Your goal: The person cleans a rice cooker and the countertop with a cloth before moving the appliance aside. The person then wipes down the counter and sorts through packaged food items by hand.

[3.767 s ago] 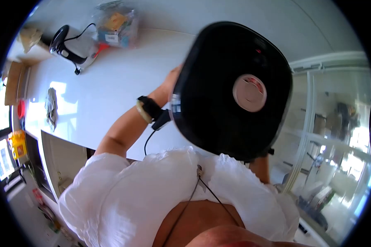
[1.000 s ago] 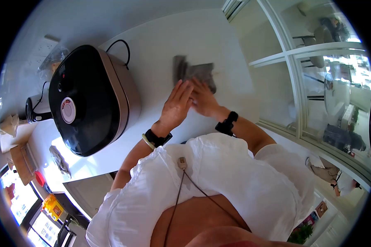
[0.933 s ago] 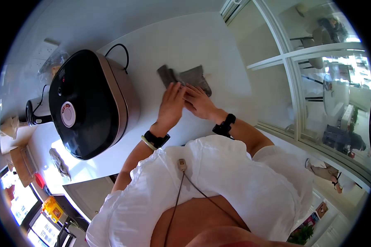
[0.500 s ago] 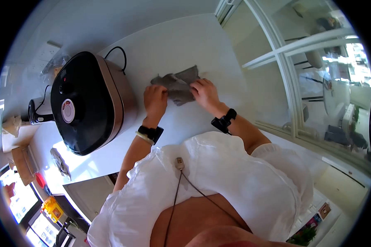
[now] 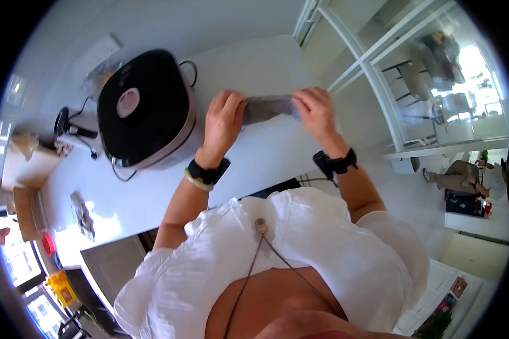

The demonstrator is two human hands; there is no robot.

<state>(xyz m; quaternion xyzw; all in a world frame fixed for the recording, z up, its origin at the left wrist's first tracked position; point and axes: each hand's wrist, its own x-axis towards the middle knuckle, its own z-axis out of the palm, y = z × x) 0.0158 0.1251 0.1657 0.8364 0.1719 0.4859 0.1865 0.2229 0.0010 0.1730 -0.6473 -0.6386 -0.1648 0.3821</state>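
Two hands (image 5: 223, 120) (image 5: 317, 113), one cloth (image 5: 269, 108) — held between

Shows two hands (image 5: 223, 120) (image 5: 318, 114) at upper centre, two black wristbands (image 5: 209, 172) (image 5: 340, 163) below, two cloths (image 5: 268, 109) (image 5: 82, 216) (upper centre, left), one cooker (image 5: 147, 110) upper left.

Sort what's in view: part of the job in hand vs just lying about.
Job in hand:
- grey cloth, held between left hand and right hand

Apparently just lying about, neither hand touching them:
- black-lidded cooker
- corded appliance
- crumpled cloth
- yellow object
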